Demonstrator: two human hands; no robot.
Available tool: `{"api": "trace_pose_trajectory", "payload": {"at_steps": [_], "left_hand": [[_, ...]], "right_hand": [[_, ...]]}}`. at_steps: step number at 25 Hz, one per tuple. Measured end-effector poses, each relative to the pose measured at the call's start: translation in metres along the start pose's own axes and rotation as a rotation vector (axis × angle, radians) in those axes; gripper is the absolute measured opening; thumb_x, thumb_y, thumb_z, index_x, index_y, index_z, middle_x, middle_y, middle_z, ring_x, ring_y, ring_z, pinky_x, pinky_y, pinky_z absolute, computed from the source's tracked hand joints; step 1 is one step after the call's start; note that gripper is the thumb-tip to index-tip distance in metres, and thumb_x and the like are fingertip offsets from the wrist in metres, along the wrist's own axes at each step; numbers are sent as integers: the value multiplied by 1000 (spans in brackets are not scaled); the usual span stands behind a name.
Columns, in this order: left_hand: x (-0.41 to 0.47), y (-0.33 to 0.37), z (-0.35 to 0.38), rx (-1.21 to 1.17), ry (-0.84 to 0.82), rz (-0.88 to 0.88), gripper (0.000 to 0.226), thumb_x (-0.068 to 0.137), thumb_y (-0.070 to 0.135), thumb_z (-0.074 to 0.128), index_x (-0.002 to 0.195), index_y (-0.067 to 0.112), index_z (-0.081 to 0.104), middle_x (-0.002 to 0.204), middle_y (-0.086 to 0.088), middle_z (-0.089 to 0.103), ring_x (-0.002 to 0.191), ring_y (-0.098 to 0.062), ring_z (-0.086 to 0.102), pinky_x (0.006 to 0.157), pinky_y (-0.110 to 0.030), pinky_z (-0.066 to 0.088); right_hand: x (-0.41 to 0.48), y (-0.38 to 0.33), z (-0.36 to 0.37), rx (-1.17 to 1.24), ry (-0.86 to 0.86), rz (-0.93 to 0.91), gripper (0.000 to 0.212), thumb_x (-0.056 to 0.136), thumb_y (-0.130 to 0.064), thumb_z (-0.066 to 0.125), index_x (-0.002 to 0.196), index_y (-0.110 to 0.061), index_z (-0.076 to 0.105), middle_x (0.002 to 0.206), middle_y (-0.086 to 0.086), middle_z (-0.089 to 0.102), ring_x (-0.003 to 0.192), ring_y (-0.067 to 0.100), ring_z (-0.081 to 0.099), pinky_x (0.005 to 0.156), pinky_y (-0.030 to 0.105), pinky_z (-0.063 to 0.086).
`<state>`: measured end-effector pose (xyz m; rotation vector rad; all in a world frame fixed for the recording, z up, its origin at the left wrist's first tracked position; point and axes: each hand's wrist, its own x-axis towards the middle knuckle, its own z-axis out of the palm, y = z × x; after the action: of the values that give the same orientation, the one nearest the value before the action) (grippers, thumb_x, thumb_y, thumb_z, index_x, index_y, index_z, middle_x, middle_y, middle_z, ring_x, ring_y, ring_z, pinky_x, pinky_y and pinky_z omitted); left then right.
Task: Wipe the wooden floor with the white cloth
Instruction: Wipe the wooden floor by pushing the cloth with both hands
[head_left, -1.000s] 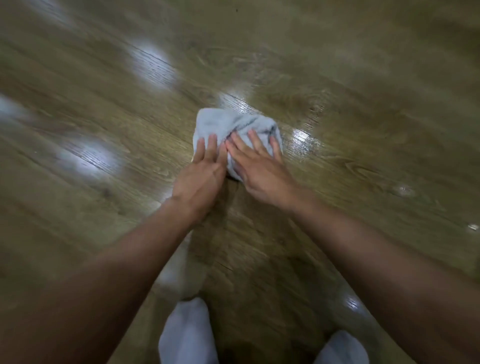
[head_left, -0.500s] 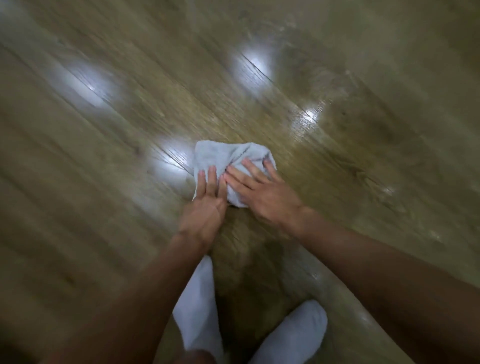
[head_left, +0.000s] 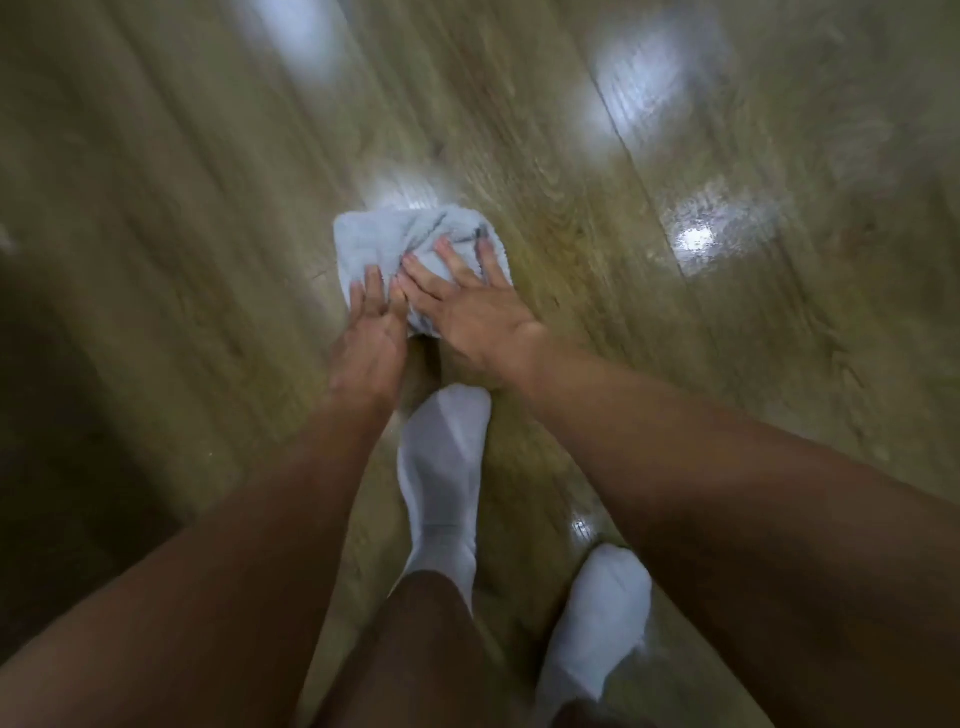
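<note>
A bunched white cloth (head_left: 387, 244) lies on the wooden floor (head_left: 571, 218) just ahead of my feet. My left hand (head_left: 370, 335) presses on its near left part with straight fingers. My right hand (head_left: 467, 306) lies flat on the cloth's right half, fingers spread. Both hands sit side by side and touch at the fingers. The near edge of the cloth is hidden under my palms.
My two feet in white socks stand behind the hands, the left sock (head_left: 441, 467) close under my wrists and the right sock (head_left: 597, 618) nearer to me. Glossy planks with bright light patches (head_left: 639, 88) spread all round. A dark shadowed area (head_left: 62, 441) lies at the left.
The cloth and both hands have been drawn back towards my feet, which now show much larger in view. The hands keep pressing the cloth.
</note>
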<state>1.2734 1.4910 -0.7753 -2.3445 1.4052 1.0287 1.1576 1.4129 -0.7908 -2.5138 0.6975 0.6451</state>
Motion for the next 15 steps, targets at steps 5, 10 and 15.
{"api": "trace_pose_trajectory", "payload": {"at_steps": [5,10,15], "left_hand": [[-10,16,29,-43,16,-55,53,104,16,20,152,8,1,158,-19,-10,146,-36,-7,120,-41,4],[-48,41,77,-44,36,18,57,102,10,23,151,9,-6,158,-18,-16,145,-35,-15,121,-38,9],[-19,-8,53,-307,210,-39,54,103,18,28,153,19,5,161,0,-5,148,-19,-7,118,-36,12]], "right_hand": [[-31,8,29,-56,73,10,58,100,-30,28,153,-26,2,161,-5,-2,148,28,-5,116,54,-7],[-83,10,63,-130,47,87,68,95,-25,41,153,-24,6,161,-3,5,147,31,0,115,57,2],[-10,-15,39,-121,81,33,61,100,-35,33,153,-23,4,162,-3,2,147,34,-2,113,60,-1]]}}
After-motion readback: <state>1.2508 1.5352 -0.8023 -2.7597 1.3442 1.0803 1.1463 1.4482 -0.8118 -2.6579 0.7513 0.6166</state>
